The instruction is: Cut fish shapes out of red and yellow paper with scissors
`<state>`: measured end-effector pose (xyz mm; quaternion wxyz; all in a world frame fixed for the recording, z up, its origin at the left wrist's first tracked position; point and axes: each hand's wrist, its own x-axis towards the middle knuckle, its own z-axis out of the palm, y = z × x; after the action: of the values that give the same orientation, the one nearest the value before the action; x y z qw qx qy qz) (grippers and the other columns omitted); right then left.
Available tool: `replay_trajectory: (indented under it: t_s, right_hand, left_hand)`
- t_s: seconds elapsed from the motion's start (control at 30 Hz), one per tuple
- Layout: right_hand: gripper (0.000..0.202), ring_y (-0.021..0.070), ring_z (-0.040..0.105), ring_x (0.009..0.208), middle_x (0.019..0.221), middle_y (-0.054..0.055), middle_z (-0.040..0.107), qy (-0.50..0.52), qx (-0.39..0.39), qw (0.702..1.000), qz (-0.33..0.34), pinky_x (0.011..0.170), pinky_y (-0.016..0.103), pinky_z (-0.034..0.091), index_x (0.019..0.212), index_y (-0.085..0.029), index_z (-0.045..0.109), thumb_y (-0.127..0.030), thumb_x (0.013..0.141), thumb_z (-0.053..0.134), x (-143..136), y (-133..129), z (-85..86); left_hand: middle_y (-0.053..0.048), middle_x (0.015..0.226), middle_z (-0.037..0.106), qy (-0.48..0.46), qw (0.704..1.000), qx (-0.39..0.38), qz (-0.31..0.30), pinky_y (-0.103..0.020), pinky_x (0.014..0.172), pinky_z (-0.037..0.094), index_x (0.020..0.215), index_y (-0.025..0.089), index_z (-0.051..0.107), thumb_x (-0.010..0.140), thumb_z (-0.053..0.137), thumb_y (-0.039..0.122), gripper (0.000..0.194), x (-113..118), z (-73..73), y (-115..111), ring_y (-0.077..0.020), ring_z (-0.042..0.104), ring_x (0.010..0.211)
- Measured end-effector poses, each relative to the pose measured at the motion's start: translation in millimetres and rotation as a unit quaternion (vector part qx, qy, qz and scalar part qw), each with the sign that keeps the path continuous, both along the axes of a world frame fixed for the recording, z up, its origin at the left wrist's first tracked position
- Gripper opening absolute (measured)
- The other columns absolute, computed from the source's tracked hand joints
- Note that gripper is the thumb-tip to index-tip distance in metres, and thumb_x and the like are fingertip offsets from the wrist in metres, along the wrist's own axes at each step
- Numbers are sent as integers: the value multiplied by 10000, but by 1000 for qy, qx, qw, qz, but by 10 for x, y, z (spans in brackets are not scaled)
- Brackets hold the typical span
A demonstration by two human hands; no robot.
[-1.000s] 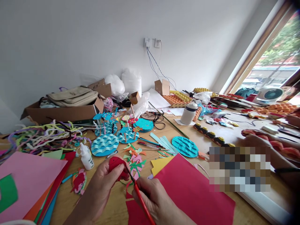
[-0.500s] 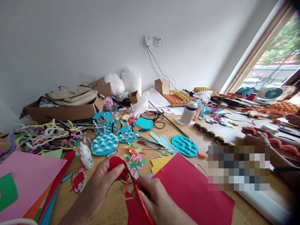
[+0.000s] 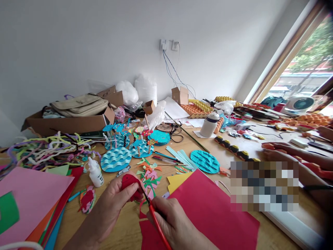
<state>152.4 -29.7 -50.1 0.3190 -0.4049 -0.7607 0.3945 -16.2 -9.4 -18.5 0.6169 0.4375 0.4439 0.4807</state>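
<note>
My left hand [image 3: 114, 199] pinches a small piece of red paper [image 3: 127, 181] between thumb and fingers. Wrapped around the handles of red scissors [image 3: 157, 222] is my right hand [image 3: 169, 211]; the blades meet the edge of the red piece. A narrow red strip [image 3: 143, 210] hangs below the blades. Under my right hand lies a red paper scrap [image 3: 151, 236], and beside it a large red sheet [image 3: 208, 211]. Green, pink and orange paper offcuts [image 3: 151, 178] lie just beyond my hands. A white glue bottle [image 3: 95, 173] stands left of them.
Colored paper sheets [image 3: 33, 194] are stacked at left, below a heap of pipe cleaners [image 3: 62, 149]. Blue wavy discs [image 3: 116, 159] with paper fish stand in the middle. A white canister [image 3: 209, 125] is farther back. At right, another person's hands [image 3: 278, 147] hold orange egg-carton pieces.
My hands and the scissors stay almost in the same place at the red paper. At right, the other person's hands have shifted leftward and both now reach over the orange pieces.
</note>
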Motion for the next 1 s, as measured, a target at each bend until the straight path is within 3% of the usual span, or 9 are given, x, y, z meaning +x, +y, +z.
replay_trajectory:
  t_s: [0.17,0.43,0.63,0.8,1.0]
  right_hand:
    - [455,74,269,493,557,-49,332,5,-6,1000,8,445,203,223,645,-183,348,-542,918,288,2,-8,4]
    - [474,86,304,546,603,-40,365,1,-97,994,50,464,187,259,672,-176,394,-578,906,305,83,-40,136]
    - [446,89,326,542,589,-33,384,-3,-147,988,56,450,186,256,659,-175,418,-543,904,359,172,-15,218]
    - [356,77,302,526,572,-48,352,-29,-177,980,86,442,173,240,649,-164,437,-413,903,444,221,20,309]
    - [334,70,315,531,588,-50,371,-38,-179,977,111,443,168,247,665,-160,443,-395,901,456,268,39,353]
  left_hand:
    - [-2,640,670,-6,1000,1,4,-209,610,483,664,191,700,752,638,250,123,11,-3,-2,-129,584,618]
    - [-23,663,665,25,1000,-5,-13,-236,610,480,659,178,679,744,613,251,130,-52,93,25,-143,576,626]
    - [-37,649,653,43,993,-19,-110,-252,596,479,661,161,682,755,588,242,156,-120,163,29,-151,578,611]
    - [-41,664,671,23,987,-60,-149,-255,600,481,654,150,678,724,628,248,130,-150,163,46,-146,589,602]
    - [-34,683,684,-5,981,-69,-180,-257,617,485,708,150,674,755,610,223,108,-183,121,72,-141,602,622]
